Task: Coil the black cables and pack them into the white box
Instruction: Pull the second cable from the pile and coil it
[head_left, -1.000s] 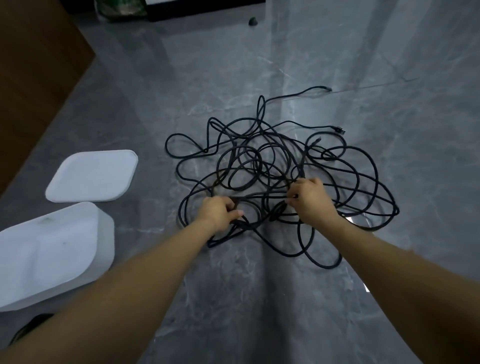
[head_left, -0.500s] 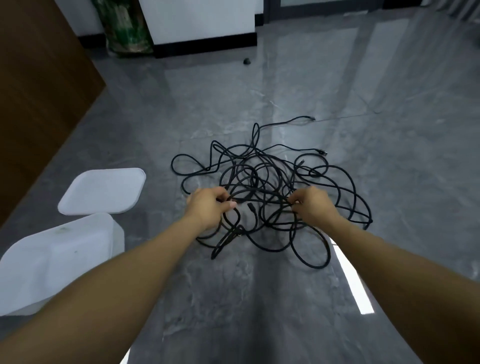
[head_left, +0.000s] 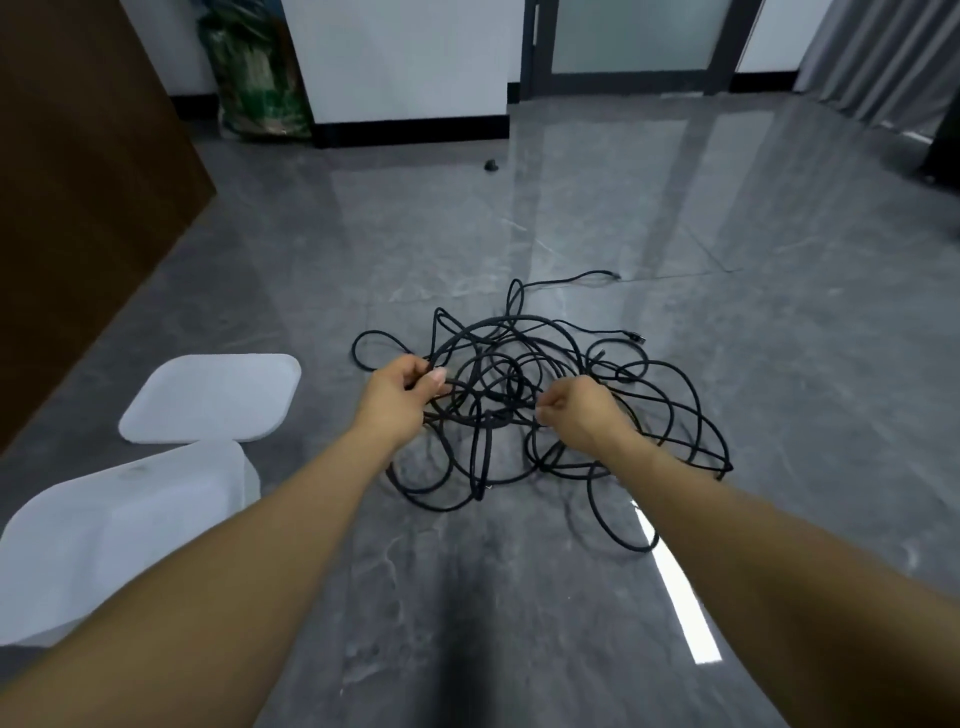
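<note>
Black cables (head_left: 545, 395) lie as one loose tangle on the grey tiled floor (head_left: 675, 218), centre of view, uncoiled; two free ends trail off toward the far right side of the heap. Left hand (head_left: 402, 395) at the left edge of the tangle, fingers and thumb curled round a strand. Right hand (head_left: 582, 410) at the right-centre of the tangle, fingers curled, pinching a strand between thumb and fingers. Hands apart, with loops of cable between them. White box (head_left: 119, 540) stands on the floor at lower left, well apart from the cables; nothing of the cables is seen in it. White lid (head_left: 213, 397) lies flat just beyond the box. Brown wooden panel (head_left: 78, 208) along the left.
</note>
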